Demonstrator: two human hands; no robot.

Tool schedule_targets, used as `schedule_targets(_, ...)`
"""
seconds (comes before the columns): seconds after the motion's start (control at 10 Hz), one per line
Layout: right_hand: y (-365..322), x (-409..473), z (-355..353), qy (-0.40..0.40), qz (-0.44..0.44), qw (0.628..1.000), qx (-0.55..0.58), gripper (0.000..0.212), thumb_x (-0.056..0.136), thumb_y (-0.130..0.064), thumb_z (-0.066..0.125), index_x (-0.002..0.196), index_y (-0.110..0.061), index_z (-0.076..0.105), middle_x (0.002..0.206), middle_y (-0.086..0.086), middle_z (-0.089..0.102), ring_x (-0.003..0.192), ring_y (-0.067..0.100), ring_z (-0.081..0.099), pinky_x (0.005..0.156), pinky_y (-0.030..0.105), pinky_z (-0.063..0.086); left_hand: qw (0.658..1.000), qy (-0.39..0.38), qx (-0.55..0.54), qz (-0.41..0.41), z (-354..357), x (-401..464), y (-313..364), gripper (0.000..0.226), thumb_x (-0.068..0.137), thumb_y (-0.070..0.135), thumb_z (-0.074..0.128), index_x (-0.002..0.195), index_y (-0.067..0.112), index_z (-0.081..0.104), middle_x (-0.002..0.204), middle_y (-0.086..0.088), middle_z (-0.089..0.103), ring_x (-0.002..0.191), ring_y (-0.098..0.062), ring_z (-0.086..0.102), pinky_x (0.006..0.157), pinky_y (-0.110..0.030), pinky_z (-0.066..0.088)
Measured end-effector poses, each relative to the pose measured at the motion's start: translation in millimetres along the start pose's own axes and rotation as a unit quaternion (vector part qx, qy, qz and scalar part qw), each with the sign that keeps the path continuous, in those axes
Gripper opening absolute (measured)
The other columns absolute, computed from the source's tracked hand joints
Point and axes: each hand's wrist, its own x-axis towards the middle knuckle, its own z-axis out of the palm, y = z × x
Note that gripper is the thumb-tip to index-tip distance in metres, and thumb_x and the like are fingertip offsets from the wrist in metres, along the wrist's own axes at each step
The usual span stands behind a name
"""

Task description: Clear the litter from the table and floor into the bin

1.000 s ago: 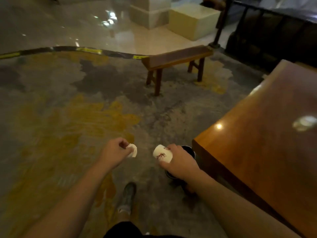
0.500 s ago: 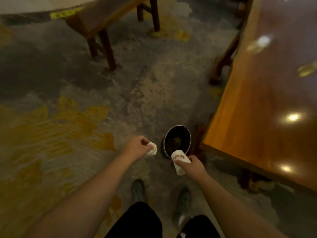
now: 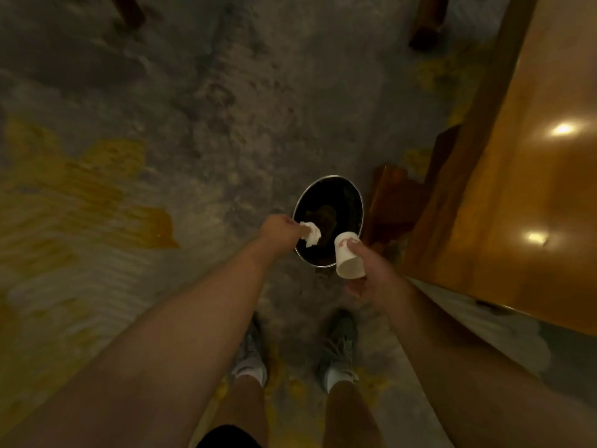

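Observation:
A round black bin (image 3: 350, 197) with a metal rim stands on the carpet right in front of my feet. My left hand (image 3: 278, 228) pinches a crumpled white tissue (image 3: 310, 238) that hangs over the bin's left side. My right hand (image 3: 371, 275) holds a white paper cup (image 3: 348, 260), tipped with its mouth toward the bin, at the bin's near right rim. Something brownish lies at the bottom of the bin.
A large glossy wooden table (image 3: 523, 195) fills the right side, its thick leg (image 3: 392, 202) just right of the bin. Grey and yellow patterned carpet (image 3: 135, 176) covers the floor. Dark bench legs (image 3: 426, 24) show at the top. My two shoes (image 3: 337, 347) stand below the bin.
My head has tilted down and I have stepped closer. Both hands moved forward: the tissue now hangs over the bin opening and the cup has come to its rim.

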Motion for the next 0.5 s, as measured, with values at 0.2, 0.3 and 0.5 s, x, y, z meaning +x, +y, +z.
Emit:
schedule_targets(0.2, -16.1, 39.8, -2.7, -0.06, 0.021, 0.998, -0.009, 0.085, 0.083, -0.051, 0.075, 0.151, -0.021, 0.036, 0.146, 0.016, 0.05, 0.128, 0.037, 0.052, 0.091, 0.051, 0.048, 0.999, 0.006, -0.04, -0.004, 22.3, 38.2, 2.3, 0.027, 0.075, 0.035, 0.083, 0.068, 0.017, 0.064, 0.077, -0.012, 0.069, 0.07, -0.027, 0.068, 0.074, -0.039, 0.058)
schedule_targets(0.3, -13.6, 40.4, -4.1, -0.074, 0.012, 0.997, -0.022, 0.08, 0.084, -0.051, 0.072, 0.15, -0.018, 0.041, 0.145, 0.016, 0.052, 0.127, 0.035, 0.054, 0.084, 0.046, 0.051, 0.998, -0.001, -0.068, 0.001, 21.7, 37.9, -0.4, 0.025, 0.076, 0.031, 0.083, 0.07, 0.018, 0.062, 0.076, -0.01, 0.067, 0.062, -0.023, 0.063, 0.063, -0.034, 0.055)
schedule_targets(0.5, -5.8, 0.7, -4.1, -0.085, -0.004, 0.996, 0.01, 0.055, 0.092, -0.046, 0.065, 0.137, -0.017, 0.053, 0.123, 0.01, 0.06, 0.101, 0.028, 0.062, 0.071, 0.041, 0.052, 0.996, 0.012, -0.002, 0.085, -14.0, 0.3, 3.1, 0.023, 0.082, 0.018, 0.078, 0.099, 0.003, 0.071, 0.091, -0.016, 0.072, 0.08, -0.024, 0.064, 0.082, -0.042, 0.054)
